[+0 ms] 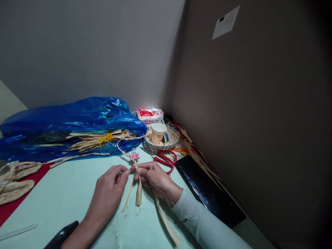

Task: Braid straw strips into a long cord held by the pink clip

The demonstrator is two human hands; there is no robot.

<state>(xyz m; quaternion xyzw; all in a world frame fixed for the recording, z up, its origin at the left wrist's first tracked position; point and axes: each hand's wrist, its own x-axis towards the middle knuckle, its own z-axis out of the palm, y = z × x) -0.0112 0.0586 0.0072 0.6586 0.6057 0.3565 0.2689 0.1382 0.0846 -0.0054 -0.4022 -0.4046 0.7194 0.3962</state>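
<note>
A pink binder clip point(134, 156) grips a braided straw cord near the middle of the table. Just below the clip, my right hand point(155, 177) pinches the straw strands point(139, 193) between thumb and fingers. Loose strand ends hang down under it, and a longer pale strip point(166, 221) trails beneath my right wrist toward the front. My left hand point(114, 183) is beside it on the left, thumb and index finger close together at the strands; whether a strand is between them is too small to tell.
A blue plastic bag point(77, 117) with bundled straw lies at the back left. Red-handled scissors point(167, 162), a woven basket point(173, 136) with a paper cup point(158, 132), and a black flat object point(207, 193) are on the right. Woven soles point(17, 186) lie at left.
</note>
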